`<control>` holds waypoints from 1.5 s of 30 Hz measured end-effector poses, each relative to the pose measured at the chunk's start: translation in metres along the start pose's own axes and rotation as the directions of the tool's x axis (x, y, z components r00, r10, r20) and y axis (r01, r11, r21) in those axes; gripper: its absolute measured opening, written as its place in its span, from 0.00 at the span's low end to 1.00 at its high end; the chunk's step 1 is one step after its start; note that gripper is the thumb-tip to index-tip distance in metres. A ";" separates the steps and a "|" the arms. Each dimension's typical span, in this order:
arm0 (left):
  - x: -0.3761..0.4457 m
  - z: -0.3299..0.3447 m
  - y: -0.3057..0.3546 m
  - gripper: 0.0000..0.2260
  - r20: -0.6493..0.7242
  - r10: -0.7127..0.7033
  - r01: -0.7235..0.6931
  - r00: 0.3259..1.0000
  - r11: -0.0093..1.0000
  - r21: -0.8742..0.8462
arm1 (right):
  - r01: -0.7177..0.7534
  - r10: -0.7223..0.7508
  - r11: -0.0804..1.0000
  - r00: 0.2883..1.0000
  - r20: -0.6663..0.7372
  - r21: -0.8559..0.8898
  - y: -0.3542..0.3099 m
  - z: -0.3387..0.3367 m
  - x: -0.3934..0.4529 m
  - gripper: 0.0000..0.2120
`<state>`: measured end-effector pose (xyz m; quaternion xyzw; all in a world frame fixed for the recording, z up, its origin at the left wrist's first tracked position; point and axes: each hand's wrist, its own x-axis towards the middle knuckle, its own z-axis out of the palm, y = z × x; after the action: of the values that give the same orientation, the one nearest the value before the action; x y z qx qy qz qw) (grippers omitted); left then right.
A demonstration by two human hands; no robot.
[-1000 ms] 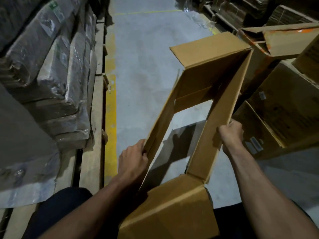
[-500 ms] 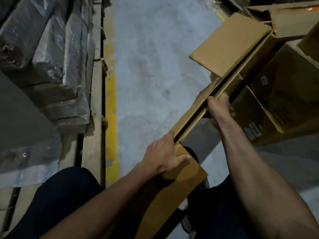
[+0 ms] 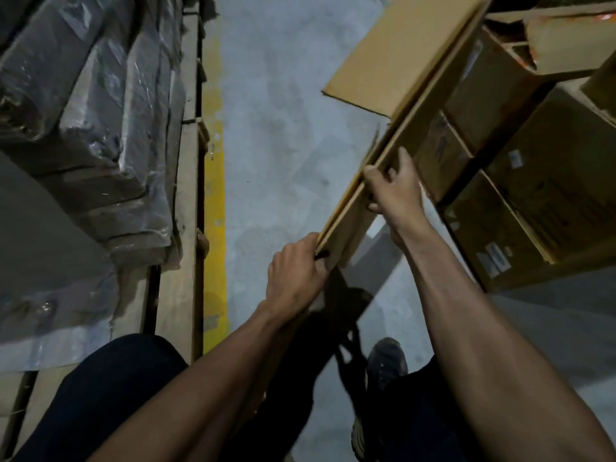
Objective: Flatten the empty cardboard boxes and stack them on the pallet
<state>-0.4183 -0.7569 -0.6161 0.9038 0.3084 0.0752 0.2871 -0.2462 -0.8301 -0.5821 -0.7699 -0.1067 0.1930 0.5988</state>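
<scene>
A brown cardboard box (image 3: 405, 58), pressed nearly flat, slants from the upper right down toward the frame's middle. Its two walls lie close together with a thin gap along the edge. My left hand (image 3: 295, 276) grips the box's near lower edge. Farther up, my right hand (image 3: 393, 190) holds the same edge, thumb on one side and fingers on the other. A wooden pallet (image 3: 186, 195) runs along the left, loaded with plastic-wrapped stacks (image 3: 90, 111) of flat cardboard.
Several unflattened cardboard boxes (image 3: 540, 181) are piled at the right, close behind the held box. A yellow floor line (image 3: 215, 181) borders the pallet. Grey concrete floor (image 3: 283, 135) lies between pallet and boxes. My legs and a shoe (image 3: 386, 361) are at the bottom.
The open box has been squeezed shut into a nearly flat slab and has swung up and to the right. Both hands slid along its edge while still holding it.
</scene>
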 end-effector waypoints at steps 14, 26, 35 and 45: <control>0.105 -0.027 -0.006 0.05 0.018 -0.363 0.238 0.932 0.572 -0.785 | -0.558 0.569 0.790 0.822 -0.036 -0.256 0.120 -0.004 -0.058 0.22; 0.188 -0.044 -0.016 0.06 0.135 -0.459 0.269 0.878 0.241 -0.933 | -0.489 0.795 0.349 0.606 0.024 0.799 0.109 -0.024 -0.046 0.18; 0.173 -0.005 -0.046 0.27 0.495 -0.318 0.565 0.809 0.188 -0.803 | -0.344 0.703 0.279 0.709 0.053 0.897 0.095 -0.021 -0.018 0.12; 0.051 0.054 -0.090 0.20 0.538 -0.599 0.717 0.594 0.089 -0.691 | -0.475 0.735 0.410 0.678 0.027 0.779 0.120 -0.007 -0.024 0.16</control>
<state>-0.4066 -0.6939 -0.7134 0.3864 0.5760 0.0300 0.7197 -0.2724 -0.8769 -0.6921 -0.4648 0.3690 0.2967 0.7481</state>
